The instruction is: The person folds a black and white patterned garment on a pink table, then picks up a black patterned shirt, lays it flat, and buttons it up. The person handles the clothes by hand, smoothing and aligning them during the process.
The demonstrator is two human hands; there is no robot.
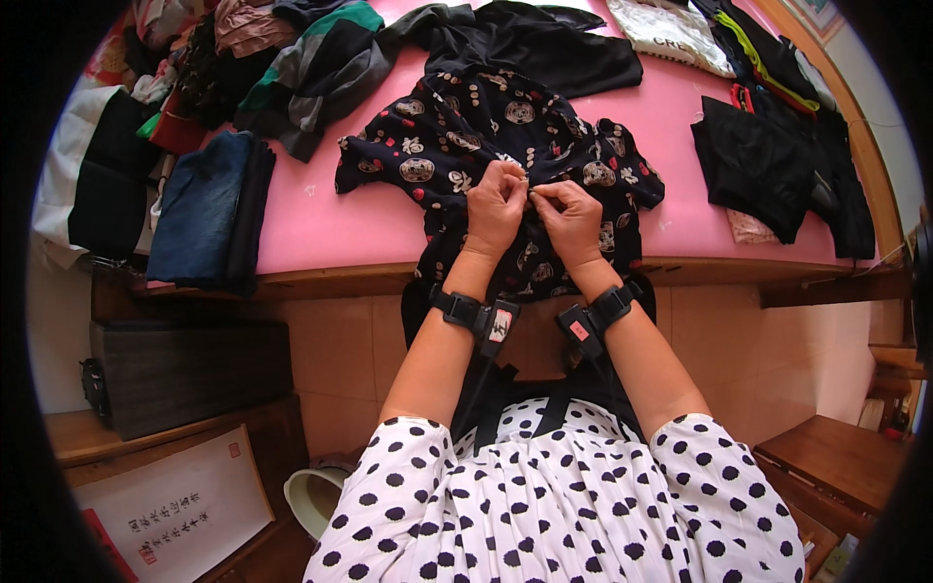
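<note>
A dark short-sleeved shirt [519, 113] with white and red printed motifs lies spread on the pink tabletop [313, 211], its lower part hanging over the front edge. At the middle of its front, my left hand [497, 204] pinches the cloth between thumb and fingers. Close beside it, my right hand [570, 218] pinches the front edge too, the fingertips of both hands almost meeting. Whatever small fastening lies between the fingertips is too hidden to make out. Each wrist wears a black strap with a small box.
Folded blue jeans [197, 208] and a heap of clothes lie at left. Beyond the shirt is a black garment [539, 47]. Folded black clothes [762, 160] sit at right, a white printed garment [670, 36] farther back. Below left stand a dark box [193, 372] and a pale bin [313, 495].
</note>
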